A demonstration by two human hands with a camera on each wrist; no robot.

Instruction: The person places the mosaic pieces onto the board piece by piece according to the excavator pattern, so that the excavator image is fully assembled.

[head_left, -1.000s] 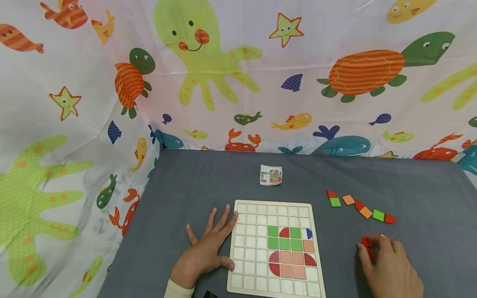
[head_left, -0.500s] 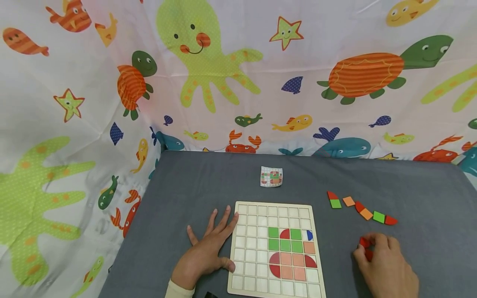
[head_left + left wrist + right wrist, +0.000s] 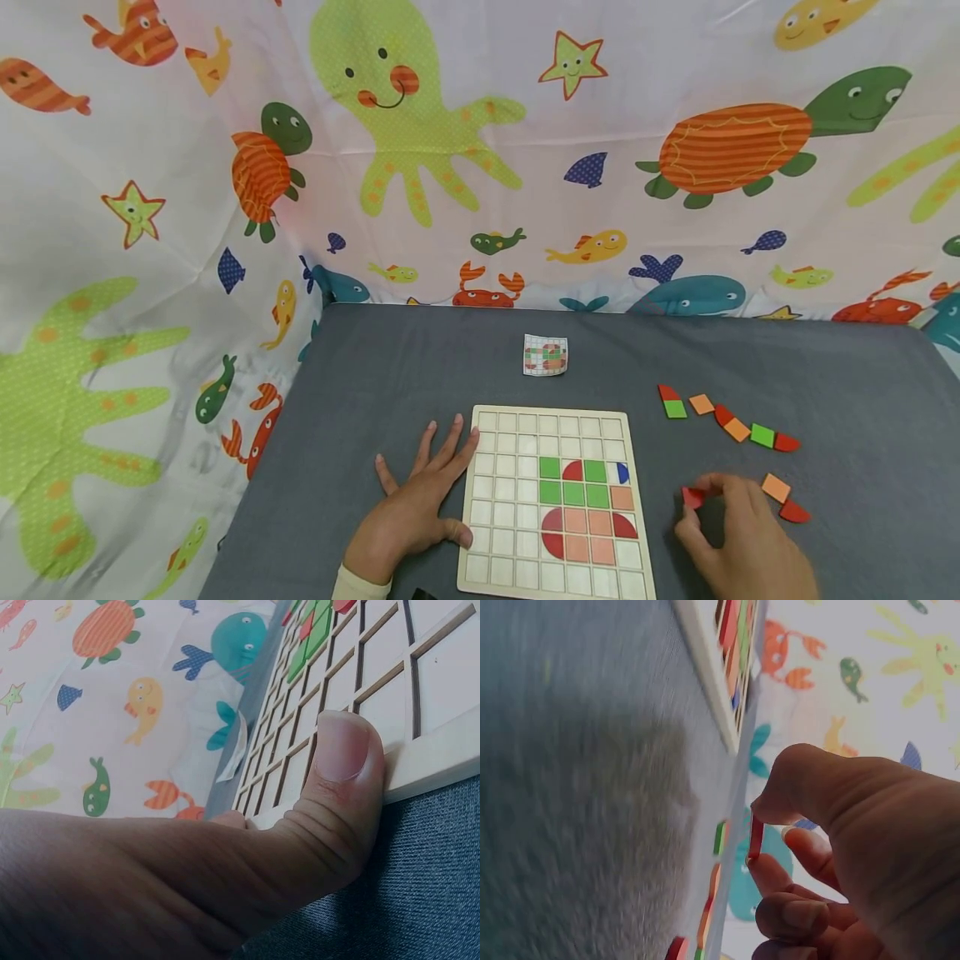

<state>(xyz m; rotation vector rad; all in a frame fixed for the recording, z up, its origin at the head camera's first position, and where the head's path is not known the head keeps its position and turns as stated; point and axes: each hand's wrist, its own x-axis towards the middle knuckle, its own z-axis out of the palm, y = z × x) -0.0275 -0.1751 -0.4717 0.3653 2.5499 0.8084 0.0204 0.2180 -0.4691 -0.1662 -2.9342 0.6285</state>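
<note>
My right hand (image 3: 750, 537) pinches a small red tile (image 3: 693, 497) between thumb and fingertip, just right of the board. Seen edge-on in the right wrist view, the thin red tile (image 3: 756, 834) is off the cloth. My left hand (image 3: 416, 512) lies with fingers spread at the left side of a pale wooden grid board (image 3: 496, 421). Its thumb (image 3: 343, 754) rests on the board's rim in the left wrist view. Green squares (image 3: 573, 493), salmon squares (image 3: 588, 533), red quarter-rounds (image 3: 553, 545) and a blue piece (image 3: 623, 473) fill part of the grid.
An orange square (image 3: 776, 488) and a red quarter-round (image 3: 795, 512) lie beside my right hand. Farther back is a loose row of tiles, including a green square (image 3: 762, 434). A small pattern card (image 3: 545, 356) lies behind the board. Sea-animal fabric hangs at the back and left.
My right hand has moved left toward the board with the red tile, uncovering the orange square and another red quarter-round behind it. The left hand stays on the board's edge.
</note>
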